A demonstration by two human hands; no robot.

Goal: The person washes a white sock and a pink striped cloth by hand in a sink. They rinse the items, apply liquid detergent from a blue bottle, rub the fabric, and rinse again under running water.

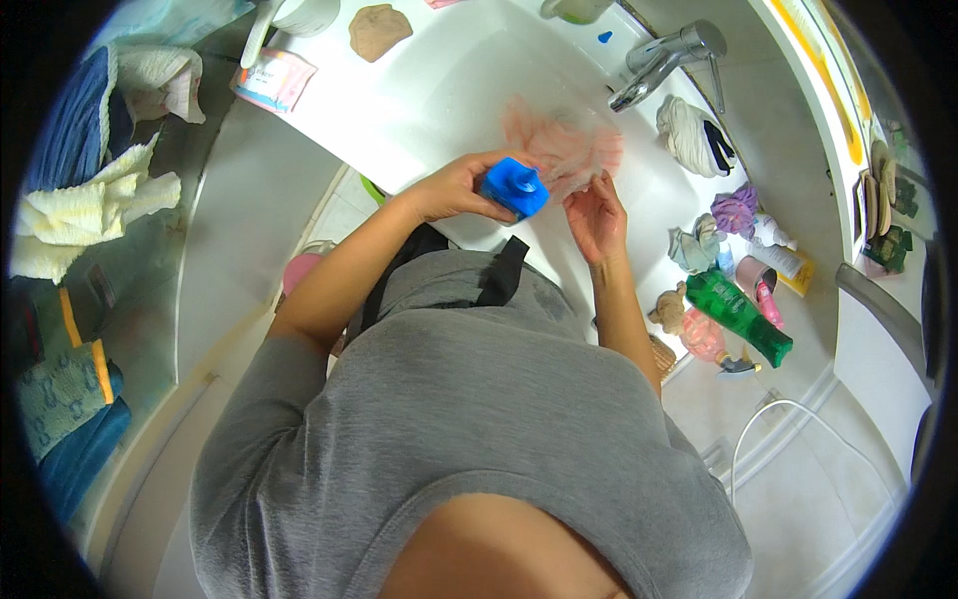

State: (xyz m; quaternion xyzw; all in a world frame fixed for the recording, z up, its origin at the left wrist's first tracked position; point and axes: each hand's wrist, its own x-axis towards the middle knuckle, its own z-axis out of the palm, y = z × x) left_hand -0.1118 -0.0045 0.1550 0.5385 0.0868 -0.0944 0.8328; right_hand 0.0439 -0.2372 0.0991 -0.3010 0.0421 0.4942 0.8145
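Observation:
My left hand is wrapped around a blue plastic bottle, its top facing up toward me. Just past it, a wet, sheer pink-striped cloth lies crumpled in the white washbasin. With thumb and fingers my right hand pinches the near edge of that cloth, palm turned partly upward. The bottle overlaps part of the cloth in the view, so I cannot tell whether they touch. A small blue cap rests on the basin's far rim.
A chrome faucet leans over the basin. On the right ledge are a bundled white cloth, a purple mesh puff, a green bottle and a pink spray bottle. A pink-and-white packet and tan cloth sit left.

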